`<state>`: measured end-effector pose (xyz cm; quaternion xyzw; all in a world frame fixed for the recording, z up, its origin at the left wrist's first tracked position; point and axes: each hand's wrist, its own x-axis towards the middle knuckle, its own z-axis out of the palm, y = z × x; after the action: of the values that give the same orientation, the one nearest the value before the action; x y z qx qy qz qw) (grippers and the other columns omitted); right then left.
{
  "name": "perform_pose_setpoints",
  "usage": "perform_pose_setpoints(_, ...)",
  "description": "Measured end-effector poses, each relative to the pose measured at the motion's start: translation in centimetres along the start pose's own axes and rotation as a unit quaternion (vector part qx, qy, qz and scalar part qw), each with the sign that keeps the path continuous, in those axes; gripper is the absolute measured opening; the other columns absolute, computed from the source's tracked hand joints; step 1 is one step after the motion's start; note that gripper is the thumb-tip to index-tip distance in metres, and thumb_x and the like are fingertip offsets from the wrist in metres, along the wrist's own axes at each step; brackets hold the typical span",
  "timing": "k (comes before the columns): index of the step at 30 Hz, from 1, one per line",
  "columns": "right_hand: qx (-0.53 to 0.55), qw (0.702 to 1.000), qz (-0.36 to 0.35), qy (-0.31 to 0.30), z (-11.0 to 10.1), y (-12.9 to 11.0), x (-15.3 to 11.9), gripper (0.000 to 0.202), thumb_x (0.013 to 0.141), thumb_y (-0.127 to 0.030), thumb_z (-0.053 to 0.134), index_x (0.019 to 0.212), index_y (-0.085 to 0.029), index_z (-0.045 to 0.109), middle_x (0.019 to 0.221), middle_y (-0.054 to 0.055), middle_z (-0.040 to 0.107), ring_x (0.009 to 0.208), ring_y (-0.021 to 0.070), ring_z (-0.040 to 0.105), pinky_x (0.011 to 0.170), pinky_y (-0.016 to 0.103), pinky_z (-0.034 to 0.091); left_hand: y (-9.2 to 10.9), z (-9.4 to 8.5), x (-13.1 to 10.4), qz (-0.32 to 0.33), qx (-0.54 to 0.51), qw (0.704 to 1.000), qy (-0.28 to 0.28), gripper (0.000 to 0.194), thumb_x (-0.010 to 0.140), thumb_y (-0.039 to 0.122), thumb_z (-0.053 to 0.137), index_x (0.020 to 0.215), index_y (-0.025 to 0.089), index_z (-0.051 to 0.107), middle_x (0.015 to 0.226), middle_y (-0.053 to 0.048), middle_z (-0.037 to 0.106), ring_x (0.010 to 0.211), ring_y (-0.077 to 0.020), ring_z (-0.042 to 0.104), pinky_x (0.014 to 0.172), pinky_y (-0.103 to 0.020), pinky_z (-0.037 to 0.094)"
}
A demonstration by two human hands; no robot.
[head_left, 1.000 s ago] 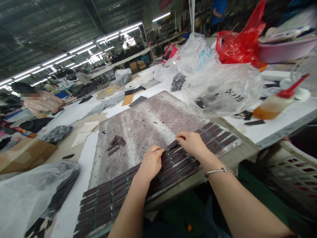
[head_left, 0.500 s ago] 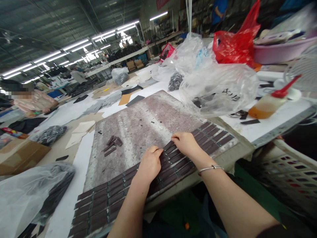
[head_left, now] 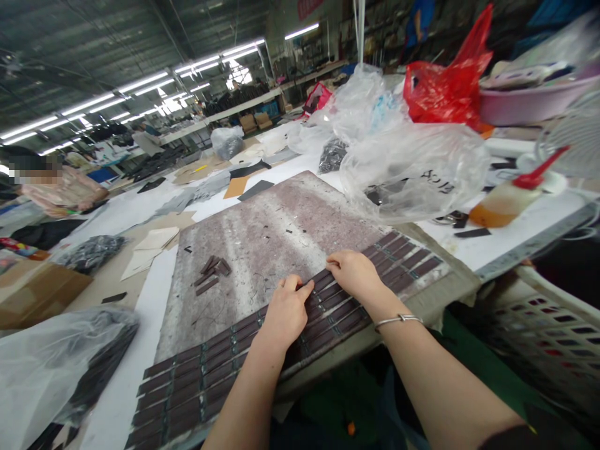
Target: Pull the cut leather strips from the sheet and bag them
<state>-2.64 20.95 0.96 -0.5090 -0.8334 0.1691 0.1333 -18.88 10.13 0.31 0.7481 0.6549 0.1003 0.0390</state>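
Rows of short dark brown strips [head_left: 218, 361] lie side by side along the near edge of a worn, mottled board [head_left: 253, 231]. My right hand [head_left: 354, 274], with a bangle at its wrist, pinches the far end of one dark brown strip [head_left: 321, 277] in the top row. At that strip's other end is my left hand [head_left: 285, 309], thumb and forefinger closed down on it and the other fingers curled under. The undersides of both sets of fingertips are hidden. A small pile of loose brown pieces [head_left: 215, 269] sits on the board, left of my hands.
Clear plastic bags [head_left: 417, 169] and a red bag [head_left: 445, 87] lie behind the board. A red-tipped squeeze bottle [head_left: 506, 200] stands at right, above a white plastic basket [head_left: 544, 312]. At left are a cardboard box [head_left: 40, 292] and a seated person [head_left: 60, 190].
My left forefinger and thumb have shifted slightly along the strip and spread a little. My right hand keeps its pinch, almost unmoved.
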Motion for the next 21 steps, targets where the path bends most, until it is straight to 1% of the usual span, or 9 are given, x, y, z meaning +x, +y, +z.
perform_pose_setpoints(3, -0.007, 1.000, -0.021, 0.005, 0.0, 0.1, -0.2, 0.023, 0.088, -0.028, 0.048, 0.095, -0.024, 0.070, 0.097, 0.004, 0.066, 0.092, 0.0146, 0.058, 0.083, 0.022, 0.040, 0.2, 0.0, 0.0, -0.005, 0.002, 1.000, 0.004, 0.053, 0.080, 0.006, 0.038, 0.125, 0.026, 0.056, 0.106, -0.008, 0.050, 0.093, -0.0209, 0.046, 0.087, -0.036, 0.045)
perform_pose_setpoints(7, -0.013, 0.997, -0.072, -0.004, -0.3, 0.6, -0.5, 0.023, 0.088, -0.026, 0.048, 0.092, -0.025, 0.070, 0.094, 0.003, 0.065, 0.091, 0.0136, 0.057, 0.081, 0.021, 0.040, 0.4, -0.1, -0.1, -0.007, 0.006, 1.000, 0.005, 0.053, 0.079, 0.006, 0.039, 0.125, 0.023, 0.056, 0.106, -0.009, 0.049, 0.093, -0.0221, 0.046, 0.087, -0.036, 0.045)
perform_pose_setpoints(9, -0.011, 0.996, -0.086, -0.005, -0.4, 0.8, -0.5, 0.022, 0.088, -0.027, 0.049, 0.092, -0.025, 0.070, 0.094, 0.002, 0.065, 0.090, 0.0134, 0.057, 0.080, 0.021, 0.040, 0.5, -0.1, -0.1, -0.008, 0.007, 1.000, 0.005, 0.053, 0.078, 0.005, 0.039, 0.125, 0.022, 0.056, 0.106, -0.009, 0.049, 0.093, -0.0223, 0.046, 0.087, -0.037, 0.045)
perform_pose_setpoints(11, -0.010, 0.997, -0.082, -0.005, -0.4, 0.9, -0.5, 0.021, 0.087, -0.028, 0.049, 0.091, -0.026, 0.070, 0.094, 0.001, 0.065, 0.089, 0.0133, 0.057, 0.079, 0.021, 0.040, 0.5, -0.1, -0.1, -0.009, 0.008, 1.000, 0.004, 0.053, 0.078, 0.006, 0.039, 0.125, 0.023, 0.056, 0.107, -0.009, 0.049, 0.092, -0.0224, 0.046, 0.086, -0.037, 0.045)
perform_pose_setpoints(16, -0.030, 0.999, -0.043, 0.001, 0.1, 0.4, -0.5, 0.021, 0.087, -0.029, 0.049, 0.089, -0.027, 0.070, 0.092, 0.002, 0.064, 0.087, 0.0148, 0.058, 0.075, 0.023, 0.041, 0.7, -0.1, -0.2, -0.009, 0.017, 1.000, 0.004, 0.054, 0.077, 0.005, 0.040, 0.125, 0.025, 0.056, 0.107, -0.009, 0.049, 0.092, -0.0229, 0.045, 0.085, -0.037, 0.045)
perform_pose_setpoints(19, -0.064, 0.997, -0.026, 0.016, 0.3, -0.3, -0.6, 0.023, 0.087, -0.027, 0.046, 0.086, -0.024, 0.069, 0.090, 0.004, 0.063, 0.086, 0.0172, 0.057, 0.069, 0.025, 0.041, 1.0, -0.2, -0.2, -0.012, 0.030, 0.999, -0.003, 0.052, 0.079, 0.007, 0.039, 0.126, 0.022, 0.055, 0.107, -0.011, 0.049, 0.093, -0.0242, 0.044, 0.084, -0.038, 0.045)
perform_pose_setpoints(21, -0.096, 0.994, -0.037, 0.023, 0.3, -0.7, -0.9, 0.025, 0.088, -0.025, 0.044, 0.084, -0.021, 0.069, 0.089, 0.007, 0.062, 0.086, 0.0191, 0.056, 0.068, 0.026, 0.040, 1.3, -0.2, -0.2, -0.016, 0.042, 0.999, -0.008, 0.050, 0.081, 0.008, 0.038, 0.127, 0.020, 0.054, 0.107, -0.012, 0.049, 0.093, -0.0248, 0.044, 0.083, -0.038, 0.044)
